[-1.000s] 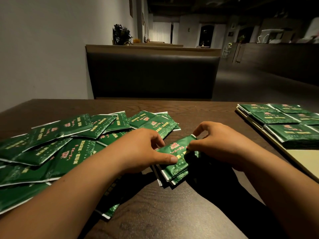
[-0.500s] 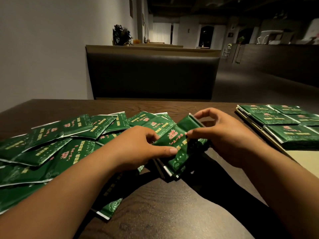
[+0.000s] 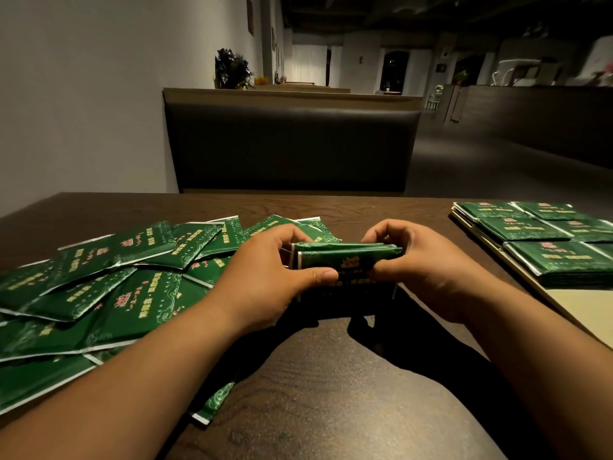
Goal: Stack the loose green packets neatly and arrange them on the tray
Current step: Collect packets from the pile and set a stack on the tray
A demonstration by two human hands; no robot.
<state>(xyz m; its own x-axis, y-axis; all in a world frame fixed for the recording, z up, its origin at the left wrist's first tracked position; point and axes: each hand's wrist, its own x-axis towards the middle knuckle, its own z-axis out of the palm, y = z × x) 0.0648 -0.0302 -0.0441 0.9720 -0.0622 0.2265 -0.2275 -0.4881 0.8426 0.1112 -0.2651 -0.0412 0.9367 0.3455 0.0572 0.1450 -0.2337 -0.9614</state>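
Dim indoors, lit warmly from above and ahead. Throws dense black shadows across the near table [image 3: 325, 410]. Puts a soft sheen on the loose packets [image 3: 132, 293], leaves the lower face of the held stack [image 3: 345, 263] in shade. Brightens only at the far back wall [image 3: 308, 64]. Bends straight lines toward the edges. Sharp up close, murky and grainy in the far room.

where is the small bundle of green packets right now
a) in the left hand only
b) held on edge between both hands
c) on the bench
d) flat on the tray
b: the bundle stands on edge, with the left hand gripping one end and the right hand the other.
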